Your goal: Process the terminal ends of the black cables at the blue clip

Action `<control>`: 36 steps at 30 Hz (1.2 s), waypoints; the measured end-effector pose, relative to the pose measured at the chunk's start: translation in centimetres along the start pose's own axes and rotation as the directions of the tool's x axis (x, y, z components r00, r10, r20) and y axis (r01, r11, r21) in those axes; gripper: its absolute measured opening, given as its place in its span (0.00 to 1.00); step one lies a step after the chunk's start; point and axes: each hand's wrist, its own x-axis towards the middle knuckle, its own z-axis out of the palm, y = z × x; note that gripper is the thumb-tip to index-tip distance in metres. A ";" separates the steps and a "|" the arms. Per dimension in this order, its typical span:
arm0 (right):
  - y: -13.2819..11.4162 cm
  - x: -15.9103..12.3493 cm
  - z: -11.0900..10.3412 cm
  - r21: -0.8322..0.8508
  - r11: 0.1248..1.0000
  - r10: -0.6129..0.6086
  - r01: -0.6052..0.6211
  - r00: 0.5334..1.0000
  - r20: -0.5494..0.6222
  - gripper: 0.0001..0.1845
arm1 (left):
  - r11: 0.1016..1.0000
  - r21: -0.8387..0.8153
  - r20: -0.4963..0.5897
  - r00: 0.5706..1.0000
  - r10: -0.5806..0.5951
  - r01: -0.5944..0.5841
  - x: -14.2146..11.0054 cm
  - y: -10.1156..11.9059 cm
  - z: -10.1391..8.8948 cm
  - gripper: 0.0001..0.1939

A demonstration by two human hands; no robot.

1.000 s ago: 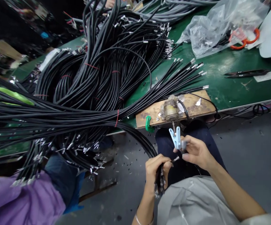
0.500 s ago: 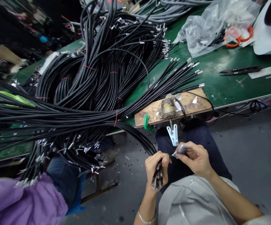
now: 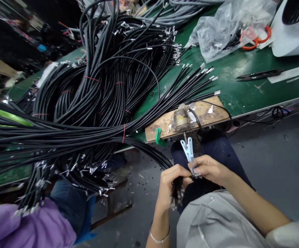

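My left hand [image 3: 174, 181] is closed around a bundle of black cables [image 3: 154, 153], whose stripped ends poke out below the fist. Thumb and fingertips of my right hand [image 3: 210, 169] pinch a silvery cable end [image 3: 196, 175] beside the left fingertips; the fingers partly cover it. Just above the right fingertips hangs a light blue clothespin [image 3: 188, 150], on a thin metal shaft. That shaft comes out of a small tape-wrapped device [image 3: 181, 119] on a wooden board [image 3: 211, 110] at the table edge.
Large coils of black cable [image 3: 118, 86] with silvery tips cover the left of the green table [image 3: 232, 82]. Snips [image 3: 259, 75], orange-handled scissors [image 3: 256, 41] and a plastic bag [image 3: 216, 34] lie at right. A green clamp [image 3: 160, 137] grips the board. A person in a purple top [image 3: 43, 224] sits at left.
My right hand has come slightly down and left, closer to my left hand, with its fingertips now lower on the silvery end. The whole view has shifted a little.
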 end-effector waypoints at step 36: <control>-1.4 -1.0 -2.8 -0.238 0.942 -0.306 0.234 0.891 -0.334 0.08 | 1.000 -0.024 -0.160 0.987 -0.001 -0.003 1.0 0.4 0.6 0.08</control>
